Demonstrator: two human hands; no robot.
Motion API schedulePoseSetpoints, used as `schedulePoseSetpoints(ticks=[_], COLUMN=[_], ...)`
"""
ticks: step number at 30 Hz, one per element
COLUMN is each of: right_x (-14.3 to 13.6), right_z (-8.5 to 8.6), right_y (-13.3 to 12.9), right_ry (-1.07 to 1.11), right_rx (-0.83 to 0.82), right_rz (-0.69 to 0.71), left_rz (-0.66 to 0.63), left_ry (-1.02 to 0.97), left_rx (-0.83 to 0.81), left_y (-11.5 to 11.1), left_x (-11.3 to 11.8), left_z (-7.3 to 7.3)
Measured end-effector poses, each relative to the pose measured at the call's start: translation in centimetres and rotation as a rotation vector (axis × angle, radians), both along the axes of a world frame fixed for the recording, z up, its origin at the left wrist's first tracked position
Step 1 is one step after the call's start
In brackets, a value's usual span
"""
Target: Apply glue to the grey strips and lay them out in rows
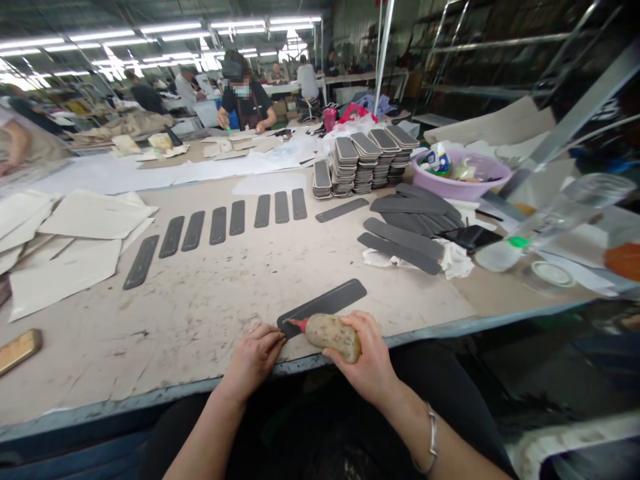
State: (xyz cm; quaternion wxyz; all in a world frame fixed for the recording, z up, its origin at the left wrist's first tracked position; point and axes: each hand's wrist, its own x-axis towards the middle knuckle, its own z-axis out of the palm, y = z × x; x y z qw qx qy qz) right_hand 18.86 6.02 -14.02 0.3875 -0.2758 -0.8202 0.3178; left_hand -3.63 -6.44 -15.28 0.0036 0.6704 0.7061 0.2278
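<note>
R hand (pixel 369 352) wrapped round a blotchy tan bottle (pixel 329 335), fingers closed on it; red nozzle (pixel 301 325) points btwn 9 & 10 o'clock, tip at/just over the near L end of a dk grey strip (pixel 327 302), can't tell which. L hand (pixel 256 352) at strip's 8 o'clock end, fingers bent & bunched by its edge; can't tell if pinching it. Strip lies flat on surface (pixel 210 320), nr front edge. From strip: row of similar strips (pixel 218 225) approx 10–11 o'clock, stacked pieces (pixel 345 167) approx 1, purple basin (pixel 445 187) btwn 1 & 2, gold phone (pixel 19 351) approx 9.
</note>
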Motion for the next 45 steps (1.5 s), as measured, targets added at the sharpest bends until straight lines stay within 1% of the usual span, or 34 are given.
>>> schedulePoseSetpoints(ticks=[3, 6, 12, 14, 17, 24, 26, 27, 29, 32, 35, 37, 38, 40, 45], right_x=[-0.5, -0.4, 0.9, 1.6, 3.0, 7.3, 7.8, 7.8, 7.2, 5.3, 3.4, 2.7, 2.6, 3.0, 5.4], right_z=[0.0, 0.1, 0.5, 0.6, 0.7, 0.7, 0.7, 0.7, 0.7, 0.8, 0.9, 1.0, 0.9, 0.9, 0.6], right_y=[-0.4, -0.4, -0.8, -0.6, 0.3, 3.7, 4.2, 4.3, 3.9, 2.6, 1.1, 0.6, 0.7, 1.2, 3.7], right_ry=[-0.014, -0.025, -0.052, -0.060, -0.075, -0.096, -0.096, -0.085, -0.038, 0.021, -0.014, -0.059, -0.079, -0.109, -0.137], right_rx=[-0.016, -0.012, -0.020, -0.016, 0.004, 0.133, 0.151, 0.157, 0.150, 0.097, 0.055, 0.046, 0.040, 0.027, 0.064], right_rz=[0.013, 0.021, 0.055, 0.033, -0.062, -0.410, -0.469, -0.477, -0.444, -0.299, -0.139, -0.087, -0.088, -0.144, -0.425], left_rz=[-0.007, -0.010, -0.015, -0.020, -0.016, 0.000, 0.004, 0.007, 0.009, -0.002, -0.016, -0.017, -0.016, -0.017, -0.014], left_ry=[-0.004, 0.006, 0.006, 0.013, 0.025, 0.054, 0.058, 0.058, 0.060, 0.073, 0.095, 0.111, 0.118, 0.132, 0.172], left_rx=[-0.001, 0.008, -0.004, 0.000, 0.014, -0.015, -0.027, -0.030, -0.031, -0.031, -0.021, -0.010, -0.004, 0.008, 0.023], left_y=[0.0, 0.0, -0.1, 0.0, 0.2, 0.4, 0.5, 0.5, 0.6, 0.7, 0.8, 0.9, 0.9, 0.9, 1.0], left_x=[0.1, 0.1, -0.1, -0.1, 0.0, -0.3, -0.4, -0.3, -0.3, -0.1, 0.0, 0.0, 0.0, 0.1, 0.1], left_z=[0.2, 0.2, 0.0, 0.2, 0.4, 0.2, 0.1, 0.1, 0.1, 0.2, 0.1, 0.0, 0.0, -0.2, -0.4])
